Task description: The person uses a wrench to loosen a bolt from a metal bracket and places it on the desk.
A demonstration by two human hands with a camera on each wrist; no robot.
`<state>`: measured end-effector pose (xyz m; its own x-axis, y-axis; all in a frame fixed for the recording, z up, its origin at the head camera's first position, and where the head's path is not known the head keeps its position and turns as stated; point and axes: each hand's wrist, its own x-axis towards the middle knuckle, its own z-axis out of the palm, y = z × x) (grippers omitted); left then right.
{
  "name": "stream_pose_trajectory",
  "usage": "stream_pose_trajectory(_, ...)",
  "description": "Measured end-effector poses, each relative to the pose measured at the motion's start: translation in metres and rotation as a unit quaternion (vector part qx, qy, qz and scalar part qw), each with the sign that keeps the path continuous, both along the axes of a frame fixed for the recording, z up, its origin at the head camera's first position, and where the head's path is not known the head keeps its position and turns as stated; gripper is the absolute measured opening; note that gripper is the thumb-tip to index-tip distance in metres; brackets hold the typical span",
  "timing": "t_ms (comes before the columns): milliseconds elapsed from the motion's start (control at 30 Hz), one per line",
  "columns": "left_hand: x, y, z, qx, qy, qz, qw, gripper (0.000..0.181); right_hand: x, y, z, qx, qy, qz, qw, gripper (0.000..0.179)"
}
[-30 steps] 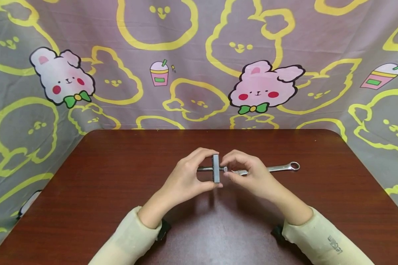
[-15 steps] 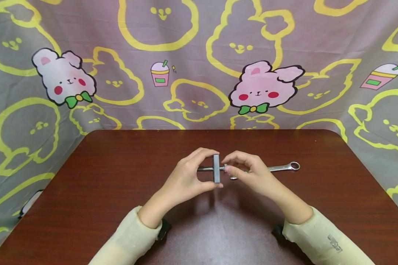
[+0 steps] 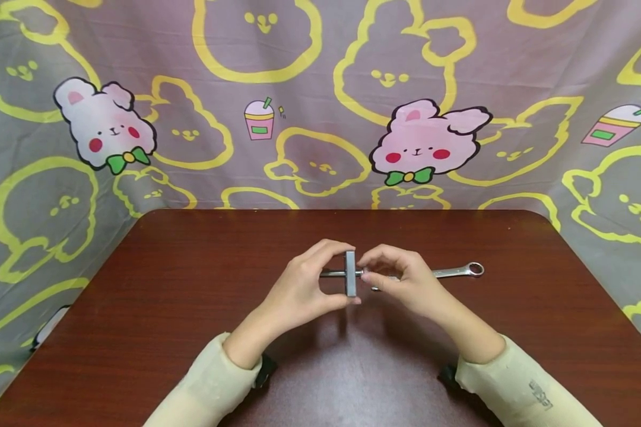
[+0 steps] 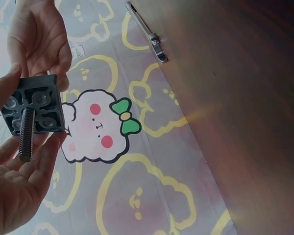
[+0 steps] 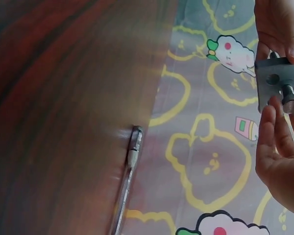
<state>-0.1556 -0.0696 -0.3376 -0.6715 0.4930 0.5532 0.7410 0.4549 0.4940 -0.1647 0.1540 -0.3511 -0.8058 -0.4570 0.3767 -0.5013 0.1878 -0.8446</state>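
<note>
My left hand (image 3: 301, 284) grips a square grey plate (image 3: 350, 274) on edge above the table, fingers on its upper edge and thumb on its lower one. A long bolt (image 4: 27, 137) passes through the plate's middle; its threaded shank juts out toward the left palm. Ribs and round recesses show on that side of the plate. On the other side the bolt's head (image 5: 290, 105) stands a little off the flat face, which has round holes. My right hand (image 3: 408, 277) pinches this head between thumb and fingers, covering most of it in the head view.
A silver combination wrench (image 3: 454, 272) lies on the brown wooden table (image 3: 192, 267) behind the right hand, its ring end pointing right and its middle hidden. A patterned cloth (image 3: 310, 107) hangs beyond the table's far edge and along the sides.
The right thumb has risen from below the bolt's head onto it, hiding most of the head. The left hand has kept its hold on the plate almost unmoved.
</note>
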Motion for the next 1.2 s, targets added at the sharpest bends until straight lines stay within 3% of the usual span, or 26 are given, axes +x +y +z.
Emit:
stream_pose_trajectory(133,0.0,-0.0006,-0.0004,0.001,-0.001,0.003,1.0,0.069,0.0005,-0.001,-0.0027,0.006,0.052,0.005,0.9986,0.025)
stream_pose_trajectory(267,0.0006,-0.0011,-0.0006,0.004,-0.004,0.002,1.0,0.069,0.001,-0.0013,-0.003,0.004,0.066,0.011,0.9977,0.028)
stream_pose_trajectory(467,0.001,-0.0018,0.0004,0.007,-0.003,0.003,1.0,0.07,0.0005,0.0,-0.0013,-0.002,0.024,-0.007,0.9997,0.021)
stream_pose_trajectory(700,0.0015,-0.0012,0.0018,0.022,0.0,0.0,0.9998,0.069,0.0041,-0.0026,-0.0002,-0.049,-0.029,0.005,0.9984,0.016)
stream_pose_trajectory(967,0.002,0.0006,0.0036,0.031,0.011,-0.004,0.9995,0.07,0.0057,-0.0053,0.0005,-0.069,-0.012,-0.021,0.9973,0.01)
stream_pose_trajectory(1200,0.0017,-0.0009,0.0044,0.037,0.004,0.004,0.9993,0.07,0.0056,-0.0075,0.0004,-0.063,0.044,-0.015,0.9969,0.031)
